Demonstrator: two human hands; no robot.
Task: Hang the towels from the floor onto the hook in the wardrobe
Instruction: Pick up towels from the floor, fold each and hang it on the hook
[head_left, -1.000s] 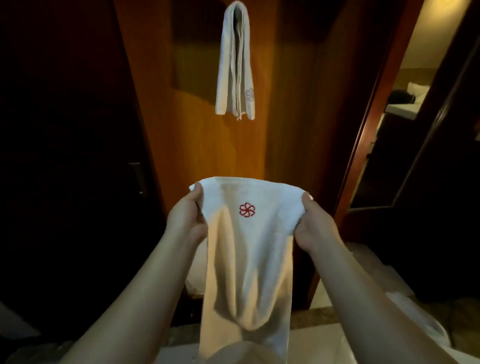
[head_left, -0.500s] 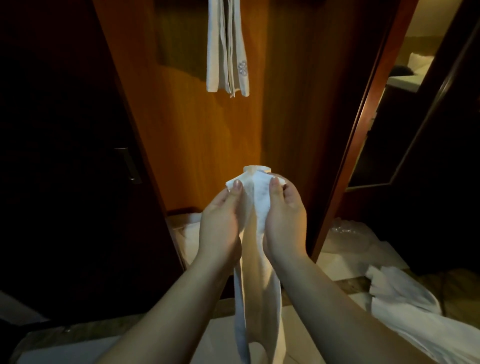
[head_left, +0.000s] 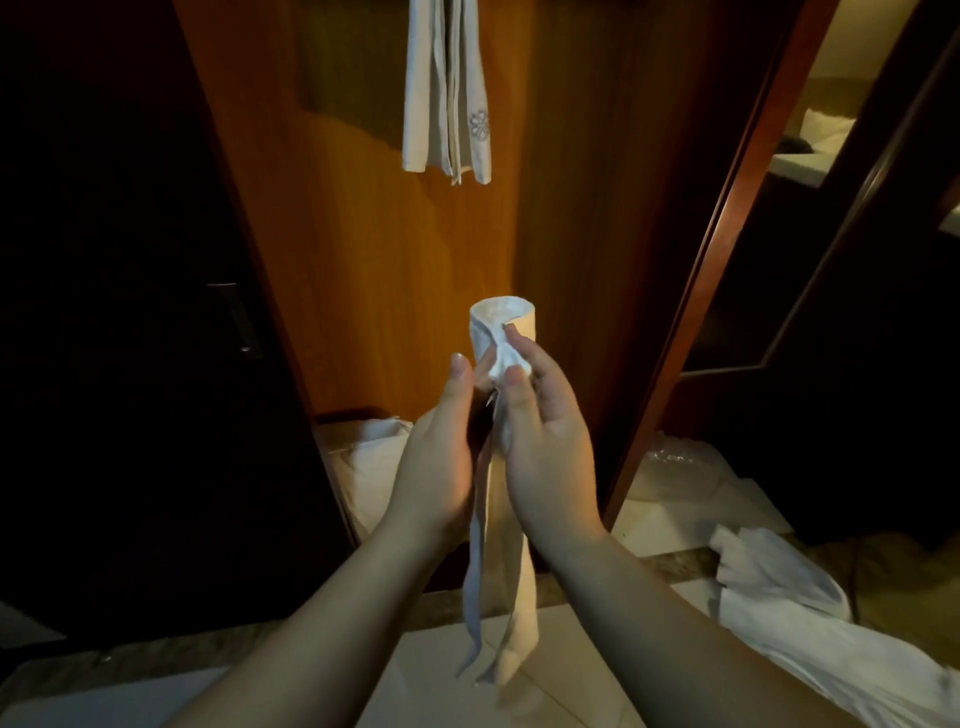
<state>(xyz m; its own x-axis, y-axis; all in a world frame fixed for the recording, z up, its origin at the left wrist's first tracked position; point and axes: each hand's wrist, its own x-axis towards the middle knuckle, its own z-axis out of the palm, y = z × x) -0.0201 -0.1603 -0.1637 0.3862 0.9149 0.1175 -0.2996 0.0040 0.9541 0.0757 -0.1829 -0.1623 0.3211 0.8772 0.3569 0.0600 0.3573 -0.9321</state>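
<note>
I hold a white towel (head_left: 506, 587) folded lengthwise into a narrow strip in front of the wardrobe. Its top end curls over above my fingers and its tail hangs down between my forearms. My right hand (head_left: 545, 441) grips the bunched top of the strip. My left hand (head_left: 441, 457) presses flat against its left side. Another white towel (head_left: 447, 98) with a grey flower mark hangs folded high on the wooden wardrobe panel (head_left: 363, 249); the hook that carries it lies above the frame's edge.
More white towels lie crumpled on the floor at lower right (head_left: 800, 623) and inside the wardrobe bottom (head_left: 374, 457). A dark door with a metal handle (head_left: 234, 317) stands to the left. A reddish door frame (head_left: 727, 260) rises on the right.
The towel was held spread wide with its red flower mark showing. My hands came together and folded it into a narrow strip. The view has dropped, so the hanging towel sits higher.
</note>
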